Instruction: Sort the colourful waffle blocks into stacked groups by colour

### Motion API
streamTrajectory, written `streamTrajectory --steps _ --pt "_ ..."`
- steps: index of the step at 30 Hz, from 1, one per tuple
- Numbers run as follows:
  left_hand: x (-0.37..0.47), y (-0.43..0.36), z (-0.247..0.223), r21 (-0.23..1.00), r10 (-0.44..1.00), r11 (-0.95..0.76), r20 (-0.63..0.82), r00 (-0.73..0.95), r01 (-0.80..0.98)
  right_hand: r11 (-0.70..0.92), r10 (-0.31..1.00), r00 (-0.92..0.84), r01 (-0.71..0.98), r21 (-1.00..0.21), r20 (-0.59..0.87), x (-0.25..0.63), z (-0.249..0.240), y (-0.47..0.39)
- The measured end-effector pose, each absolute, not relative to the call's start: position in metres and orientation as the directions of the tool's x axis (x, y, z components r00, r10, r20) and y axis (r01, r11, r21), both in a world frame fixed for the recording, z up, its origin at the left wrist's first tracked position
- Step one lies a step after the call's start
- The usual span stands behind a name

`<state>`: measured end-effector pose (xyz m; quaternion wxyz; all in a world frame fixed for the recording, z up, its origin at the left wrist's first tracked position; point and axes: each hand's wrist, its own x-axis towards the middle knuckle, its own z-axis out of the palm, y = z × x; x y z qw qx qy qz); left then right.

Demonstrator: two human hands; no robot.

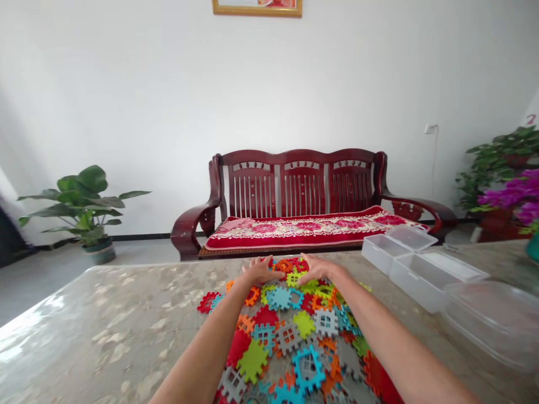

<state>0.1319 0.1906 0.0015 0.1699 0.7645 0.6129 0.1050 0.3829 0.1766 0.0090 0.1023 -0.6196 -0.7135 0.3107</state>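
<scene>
Many flat plastic puzzle tiles with toothed edges lie spread over the table (126, 314), among them a lime green tile (253, 360), a blue frame tile (308, 367) and a grey window tile (288, 336). My left hand (263, 270) reaches to the far end of the spread, fingers apart, over red and orange tiles. Across from it, my right hand (316, 267) is also spread, its thumb close to a lime green window tile (293, 279). Between the two hands lie orange and red tiles (285, 266). Neither hand visibly grips a tile.
Clear plastic boxes (425, 275) with raised lids stand on the table at right, beside a clear oval lid or tub (492, 320). Behind the table is a dark red wooden bench (303, 185). A potted plant (96, 224) stands at left, purple flowers (516, 196) at right.
</scene>
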Motion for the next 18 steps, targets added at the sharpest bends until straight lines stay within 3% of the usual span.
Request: streamTrajectory --steps 3,5,10,14,16,18 --pt "0.142 0.185 -0.001 0.401 0.953 -0.275 -0.009 0.303 0.874 0.071 0.965 -0.197 0.830 -0.553 -0.172 0.372 0.006 0.175" --pt "0.147 0.180 -0.002 0.417 0.933 -0.336 0.022 0.360 0.845 0.122 0.966 -0.234 0.784 -0.609 -0.108 0.365 0.006 0.170" --pt "0.142 0.163 0.002 0.575 0.810 -0.532 0.129 0.573 0.622 0.129 0.950 -0.309 0.487 -0.864 -0.032 0.363 0.016 0.150" --pt "0.125 0.159 0.013 0.707 0.683 -0.570 0.126 0.719 0.418 0.081 0.865 -0.496 0.275 -0.958 -0.069 0.378 0.031 0.130" --pt "0.123 0.166 0.018 0.713 0.738 -0.531 0.124 0.663 0.458 0.083 0.835 -0.548 0.211 -0.974 -0.047 0.385 0.036 0.123" --pt "0.129 0.179 0.020 0.658 0.839 -0.492 0.183 0.513 0.570 0.074 0.879 -0.476 0.183 -0.980 -0.022 0.392 0.037 0.121"
